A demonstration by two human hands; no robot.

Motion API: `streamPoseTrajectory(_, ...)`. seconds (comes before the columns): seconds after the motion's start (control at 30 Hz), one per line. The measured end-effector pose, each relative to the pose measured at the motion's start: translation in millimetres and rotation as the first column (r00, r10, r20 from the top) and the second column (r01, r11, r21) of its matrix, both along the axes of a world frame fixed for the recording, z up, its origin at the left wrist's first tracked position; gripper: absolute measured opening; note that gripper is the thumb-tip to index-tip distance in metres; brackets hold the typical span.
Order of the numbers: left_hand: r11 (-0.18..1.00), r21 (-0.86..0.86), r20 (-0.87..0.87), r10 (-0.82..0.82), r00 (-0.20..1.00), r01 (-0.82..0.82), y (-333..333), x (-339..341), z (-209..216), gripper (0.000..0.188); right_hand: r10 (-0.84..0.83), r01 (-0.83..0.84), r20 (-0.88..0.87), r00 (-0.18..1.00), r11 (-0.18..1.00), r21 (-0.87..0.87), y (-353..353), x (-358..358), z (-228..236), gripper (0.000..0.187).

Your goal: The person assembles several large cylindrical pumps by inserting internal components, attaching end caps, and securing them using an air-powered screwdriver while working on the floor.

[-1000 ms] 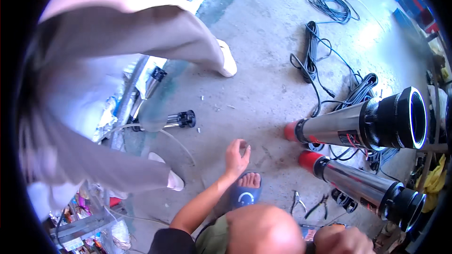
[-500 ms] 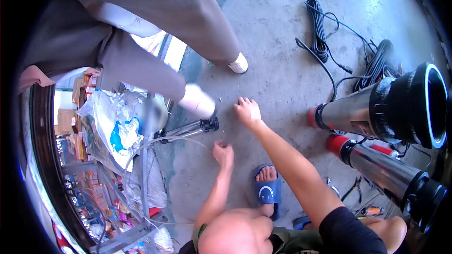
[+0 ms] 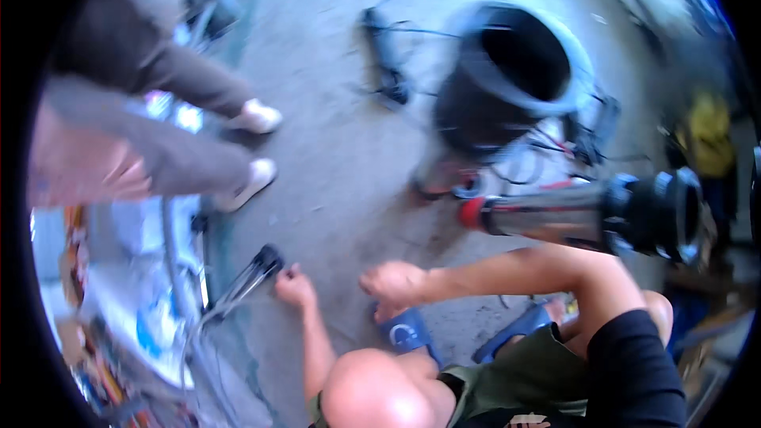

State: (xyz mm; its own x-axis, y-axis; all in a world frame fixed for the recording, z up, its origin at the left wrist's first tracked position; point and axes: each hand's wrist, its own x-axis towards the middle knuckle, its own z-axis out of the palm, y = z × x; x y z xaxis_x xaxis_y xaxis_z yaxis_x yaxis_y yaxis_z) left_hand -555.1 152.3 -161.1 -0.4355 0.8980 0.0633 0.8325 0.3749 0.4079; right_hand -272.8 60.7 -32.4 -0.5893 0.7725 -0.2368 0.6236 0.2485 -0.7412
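Observation:
My left hand is closed with its fingers curled in, low over the concrete floor, beside the dark end of a slim clear or metallic cylinder. A tiny dark spot shows at its fingertips, too small to name. My right hand hovers over the toe of a blue slipper on my foot. Its fingers look curled together, though motion smears them, and whatever they may hold is hidden. Between the two hands lies a short gap of bare floor.
Another person's legs and pale shoes stand at the left. To the right rise a wide black-topped cylinder and a silver tube with a red end. Coiled cables lie farther off. Plastic wrapping fills the lower left.
My view has swung rightward. My right hand has drawn back from the floor toward my slipper. The other person's feet have moved away from the slim cylinder.

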Motion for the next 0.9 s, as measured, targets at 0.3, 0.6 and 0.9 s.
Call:
streamPoseTrajectory(0.3,0.875,-0.017,0.912,-0.186,0.367,0.484,-67,165,117,0.028,-0.655,0.621,0.132,0.744,0.604,-0.499,-194,250,92,0.029)
streamPoseTrajectory(0.6,-0.161,0.528,0.024,-0.979,-0.204,0.834,-120,295,175,0.025,-0.886,0.596,-0.463,-0.001,0.371,-0.712,-129,255,35,0.029)
streamPoseTrajectory(0.9,-0.257,0.517,-0.243,-0.959,-0.148,0.817,-129,332,153,0.027,-0.897,0.556,-0.441,-0.013,0.360,-0.749,-111,267,35,0.023)
